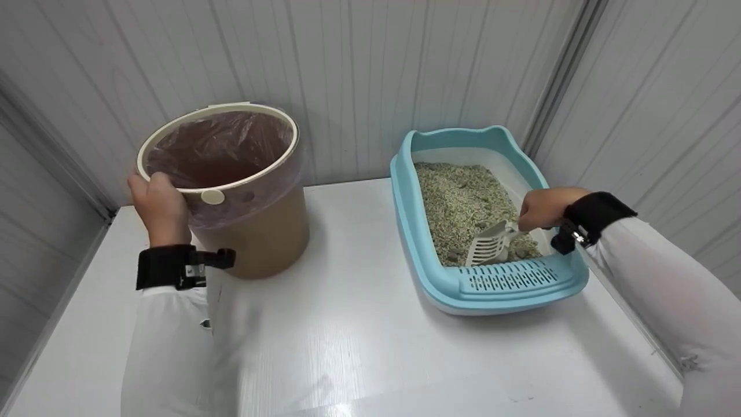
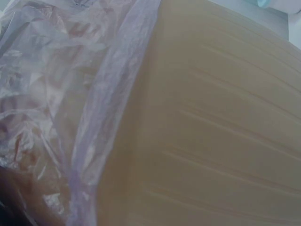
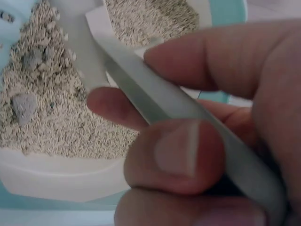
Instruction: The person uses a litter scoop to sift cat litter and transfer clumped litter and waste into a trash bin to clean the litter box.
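while the scoop [image 1: 492, 236] is gripped by the right hand [image 1: 553, 207], its handle is clasped between the thumb and curled fingers [image 3: 183, 56]. the bin [image 1: 272, 240] is gripped at the left of its rim by the left hand [image 1: 162, 209], whose fingertips are hidden. the scoop's slotted head is set in the litter [image 1: 457, 197], at the front end of the tray [image 1: 408, 231], just behind the perforated lip [image 1: 512, 277]. the bin is placed left of the tray, well apart, on the same table [image 1: 347, 324].

the scooping is judged to be under way: the bag [image 1: 249, 211] is already fitted, and grey clumps [image 3: 24, 109] are left in the litter. whether anything is held in the bin cannot be told, its bottom being lost in shadow. the scoop's head is only partly caught in the right wrist view, and any load is not made out. in the left wrist view no finger is clearly shown; most of it is filled by bag and bin wall.
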Demonstrator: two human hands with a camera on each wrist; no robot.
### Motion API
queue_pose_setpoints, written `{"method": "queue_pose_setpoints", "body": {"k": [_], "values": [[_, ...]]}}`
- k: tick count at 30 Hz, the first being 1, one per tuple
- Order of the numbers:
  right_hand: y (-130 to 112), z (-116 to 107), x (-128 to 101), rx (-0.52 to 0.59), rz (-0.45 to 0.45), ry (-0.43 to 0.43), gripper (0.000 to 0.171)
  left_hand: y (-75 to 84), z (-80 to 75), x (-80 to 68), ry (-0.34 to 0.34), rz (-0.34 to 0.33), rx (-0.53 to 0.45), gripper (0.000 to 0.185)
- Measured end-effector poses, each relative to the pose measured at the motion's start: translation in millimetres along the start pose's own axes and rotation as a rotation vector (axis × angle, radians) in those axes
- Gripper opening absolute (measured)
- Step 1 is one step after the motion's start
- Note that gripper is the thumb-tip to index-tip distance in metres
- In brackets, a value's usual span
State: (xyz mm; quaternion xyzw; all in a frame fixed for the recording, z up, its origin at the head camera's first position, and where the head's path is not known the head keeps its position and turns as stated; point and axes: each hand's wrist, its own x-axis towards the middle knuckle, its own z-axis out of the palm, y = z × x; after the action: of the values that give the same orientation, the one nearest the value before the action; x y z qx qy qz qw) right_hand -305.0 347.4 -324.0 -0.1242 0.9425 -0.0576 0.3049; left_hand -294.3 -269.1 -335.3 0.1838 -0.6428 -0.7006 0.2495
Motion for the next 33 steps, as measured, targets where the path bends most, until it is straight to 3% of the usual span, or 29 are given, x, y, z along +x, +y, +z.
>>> {"method": "queue_pose_setpoints", "body": {"k": [5,10,16,22,33], "values": [[-9,2,12,-0.025,0.002,-0.005,0.042,0.8,0.8,-1.1,-0.009,0.011,0.009,0.062],[-20,11,22,-0.057,-0.085,-0.008,0.051,1.5,0.3,-2.1,-0.006,0.013,0.022,0.063],[-36,25,35,-0.105,-0.166,-0.002,0.048,1.7,-0.6,-2.5,-0.006,0.003,0.063,0.068],[-49,29,44,-0.134,-0.166,-0.028,0.043,2.6,0.0,-0.9,-0.004,-0.003,0.052,0.065],[-51,30,50,-0.133,-0.178,0.023,0.042,2.1,-0.9,-0.3,0.0,-0.013,0.066,0.066]]}}
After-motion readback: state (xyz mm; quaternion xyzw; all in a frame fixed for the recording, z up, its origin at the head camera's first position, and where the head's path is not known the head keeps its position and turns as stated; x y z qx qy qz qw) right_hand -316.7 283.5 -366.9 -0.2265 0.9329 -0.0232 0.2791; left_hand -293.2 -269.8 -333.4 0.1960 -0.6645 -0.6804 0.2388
